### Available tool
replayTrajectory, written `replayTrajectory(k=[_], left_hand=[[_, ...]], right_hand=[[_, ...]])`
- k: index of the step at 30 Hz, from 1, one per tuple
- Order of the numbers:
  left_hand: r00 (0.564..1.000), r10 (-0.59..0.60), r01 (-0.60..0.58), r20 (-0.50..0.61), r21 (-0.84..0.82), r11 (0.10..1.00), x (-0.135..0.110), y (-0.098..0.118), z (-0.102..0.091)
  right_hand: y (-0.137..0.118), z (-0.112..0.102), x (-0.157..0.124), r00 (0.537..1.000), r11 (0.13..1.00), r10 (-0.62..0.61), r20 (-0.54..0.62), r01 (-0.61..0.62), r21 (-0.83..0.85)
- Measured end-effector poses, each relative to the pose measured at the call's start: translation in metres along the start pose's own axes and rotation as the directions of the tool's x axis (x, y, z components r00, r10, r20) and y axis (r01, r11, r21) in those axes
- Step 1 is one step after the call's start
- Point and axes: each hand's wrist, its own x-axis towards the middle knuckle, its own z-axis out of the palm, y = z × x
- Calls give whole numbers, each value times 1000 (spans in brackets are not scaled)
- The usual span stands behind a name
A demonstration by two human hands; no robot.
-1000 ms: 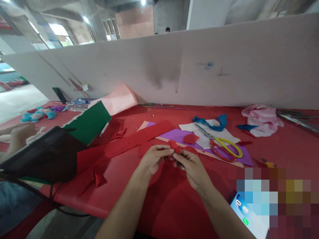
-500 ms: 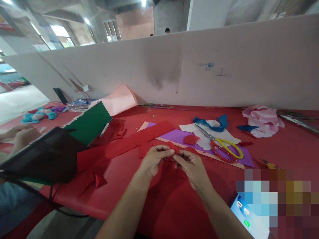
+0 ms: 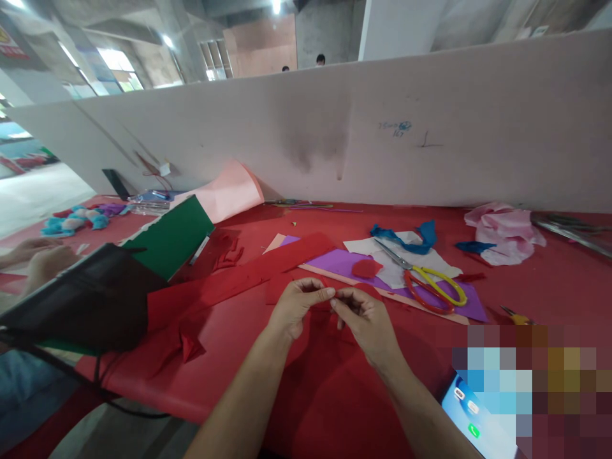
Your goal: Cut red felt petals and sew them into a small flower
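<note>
My left hand [image 3: 301,303] and my right hand [image 3: 361,312] meet fingertip to fingertip above the front of the red table. Both are closed in a pinch, thumb against fingers, on a small piece of red paper that is mostly hidden and blends with the red behind it. Just beyond my fingers lies a long strip of red crepe paper [image 3: 258,266], stretching off to the left. A rounded red paper piece [image 3: 366,268] rests on a purple sheet [image 3: 333,261]. To the right of my right hand, scissors [image 3: 415,271] with red and yellow handles lie partly spread.
A white partition [image 3: 229,121] stands along the table's back. At left are a dark bag [image 3: 90,299], a green board [image 3: 169,239] and another person's hands [image 3: 45,264]. Blue crepe paper [image 3: 423,237], pink crumpled paper [image 3: 504,233], small pliers [image 3: 516,315] and a lit phone [image 3: 480,408] lie rightward.
Both hands stay in nearly the same place. My right fingers have shifted slightly, and the red piece that showed above and below the fingertips is now mostly out of sight.
</note>
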Motion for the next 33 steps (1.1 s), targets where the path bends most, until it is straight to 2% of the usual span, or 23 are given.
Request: replayTrajectory(k=[7, 12, 16, 21, 27, 33], left_hand=[[999, 33, -34, 37, 27, 999, -1, 0, 0], [994, 13, -14, 107, 5, 1000, -2, 1, 0], [987, 14, -11, 162, -22, 1000, -3, 2, 0], [980, 20, -10, 196, -48, 999, -4, 3, 0], [990, -3, 17, 144, -95, 995, -3, 3, 1], [996, 21, -13, 87, -97, 995, -2, 2, 2]], right_hand=[[-1, -1, -1, 1000, 1000, -3, -8, 3, -31], [2, -1, -1, 999, 1000, -4, 46, 4, -6], [3, 0, -1, 996, 993, 9, 87, -19, 118], [0, 0, -2, 985, 943, 127, 119, -157, 292], [-3, 2, -4, 952, 863, 225, 206, -293, 411], [-3, 4, -5, 967, 882, 216, 138, -254, 397]])
